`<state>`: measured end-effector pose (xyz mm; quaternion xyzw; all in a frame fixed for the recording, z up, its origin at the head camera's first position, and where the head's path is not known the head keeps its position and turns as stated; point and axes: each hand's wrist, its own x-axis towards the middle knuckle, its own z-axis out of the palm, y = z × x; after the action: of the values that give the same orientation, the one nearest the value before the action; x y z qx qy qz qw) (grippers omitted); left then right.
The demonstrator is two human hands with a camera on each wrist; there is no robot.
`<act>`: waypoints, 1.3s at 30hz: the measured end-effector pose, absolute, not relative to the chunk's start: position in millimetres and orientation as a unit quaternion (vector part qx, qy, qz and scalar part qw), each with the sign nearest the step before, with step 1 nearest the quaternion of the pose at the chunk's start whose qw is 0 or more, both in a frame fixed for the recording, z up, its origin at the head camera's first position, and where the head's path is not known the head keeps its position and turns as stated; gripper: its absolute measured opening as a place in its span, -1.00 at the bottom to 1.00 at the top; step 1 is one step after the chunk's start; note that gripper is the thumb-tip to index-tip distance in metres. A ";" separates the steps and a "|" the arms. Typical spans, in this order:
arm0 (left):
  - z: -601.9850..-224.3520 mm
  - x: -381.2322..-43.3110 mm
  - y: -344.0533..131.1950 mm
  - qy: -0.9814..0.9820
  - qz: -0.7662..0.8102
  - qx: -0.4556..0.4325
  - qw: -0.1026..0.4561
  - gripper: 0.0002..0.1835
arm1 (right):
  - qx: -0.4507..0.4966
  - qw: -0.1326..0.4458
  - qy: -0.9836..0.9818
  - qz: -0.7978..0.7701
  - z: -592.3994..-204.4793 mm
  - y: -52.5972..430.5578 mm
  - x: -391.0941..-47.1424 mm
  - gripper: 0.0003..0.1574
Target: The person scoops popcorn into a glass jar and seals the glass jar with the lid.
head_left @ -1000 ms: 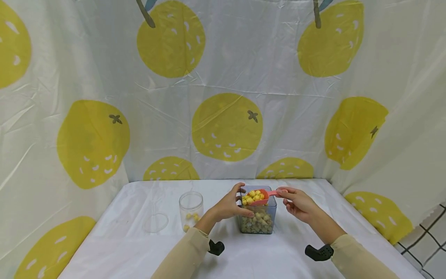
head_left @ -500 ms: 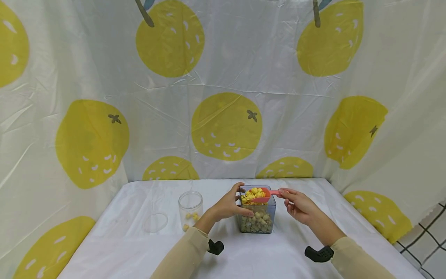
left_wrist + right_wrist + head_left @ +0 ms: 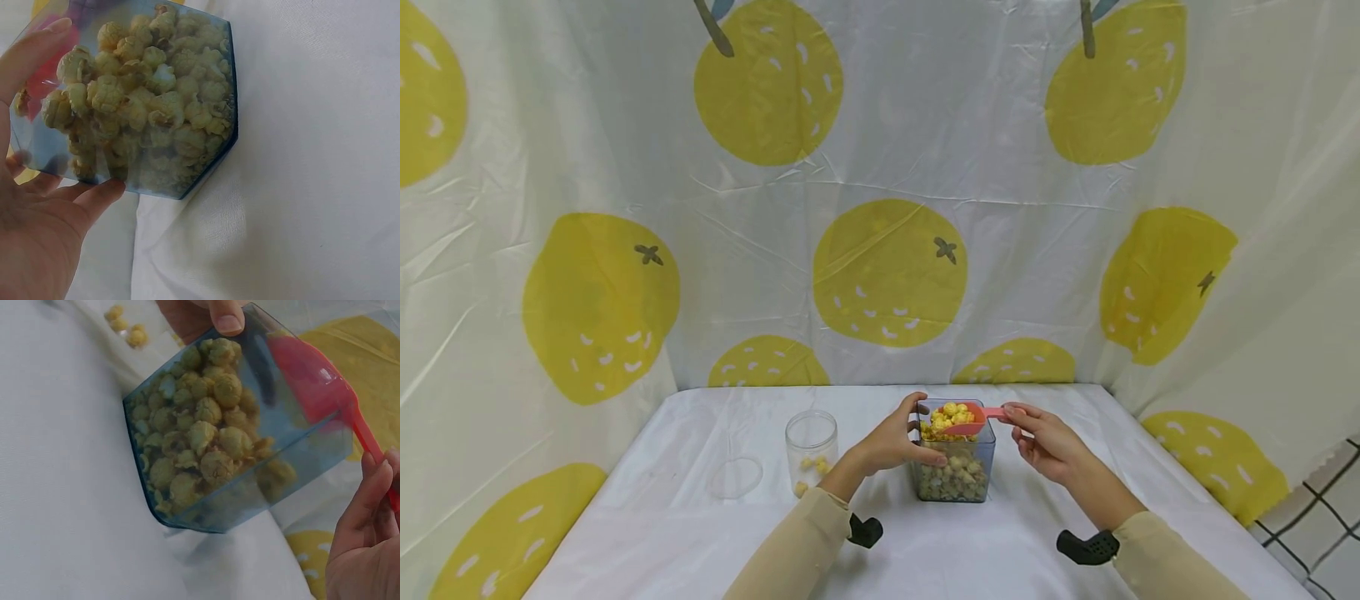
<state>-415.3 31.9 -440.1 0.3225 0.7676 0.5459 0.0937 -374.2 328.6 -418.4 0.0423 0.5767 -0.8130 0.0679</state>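
A clear blue-tinted square container (image 3: 953,492) stands on the table, partly filled with yellow popcorn (image 3: 150,106). My left hand (image 3: 891,437) grips its left side, the thumb across the front wall and the fingers around the side. In the right wrist view, the left thumb also shows at the container's rim. My right hand (image 3: 1048,442) pinches the handle of a pink scoop (image 3: 315,381) between thumb and fingers. Popcorn is heaped in the scoop's bowl, which sits within the container's mouth, above the popcorn below.
Left of the container stands a clear round jar (image 3: 811,433) with a few popcorn pieces at its bottom. A clear round lid (image 3: 737,477) lies farther left on the white-covered table (image 3: 917,558). A lemon-patterned curtain (image 3: 887,275) hangs behind.
The scoop has risen slightly and levelled, and its heap of popcorn shows more fully. My left hand and the container have stayed in place.
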 end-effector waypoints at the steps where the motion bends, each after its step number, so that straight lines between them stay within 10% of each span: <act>1: -440.1 -415.5 31.5 0.769 0.545 0.323 0.093 0.09 | 0.041 0.069 0.576 -0.813 -418.2 328.0 -374.1 -0.87; 39: -425.2 -409.2 10.8 0.782 0.533 0.304 0.108 0.27 | 0.022 0.048 0.613 -0.789 -395.5 316.4 -366.6 -0.91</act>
<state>-409.2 10.8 -425.2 0.3042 0.7822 0.5329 0.1083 -366.6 316.4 -395.5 0.0220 0.6125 -0.7887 0.0483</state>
